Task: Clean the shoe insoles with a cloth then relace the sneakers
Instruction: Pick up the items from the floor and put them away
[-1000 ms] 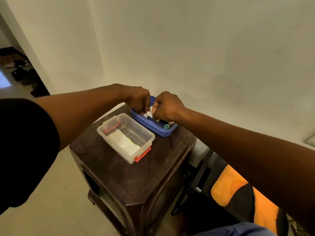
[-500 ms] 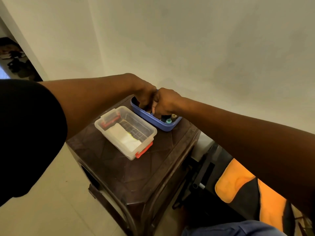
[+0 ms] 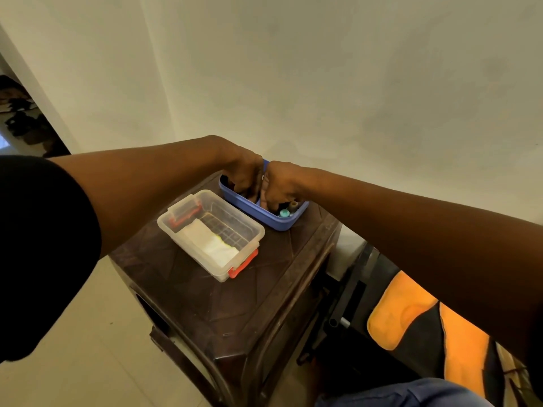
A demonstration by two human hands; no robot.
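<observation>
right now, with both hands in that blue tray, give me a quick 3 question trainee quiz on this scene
1. True or false: the clear box has a lid on it.
2. Which lies inside the clear box? A) a sneaker B) a white cloth C) a brush
3. On what do the clear box and the blue tray stand?

Key
1. False: it is open on top.
2. B
3. The dark brown stand; the left hand and right hand both reach into the tray.
</observation>
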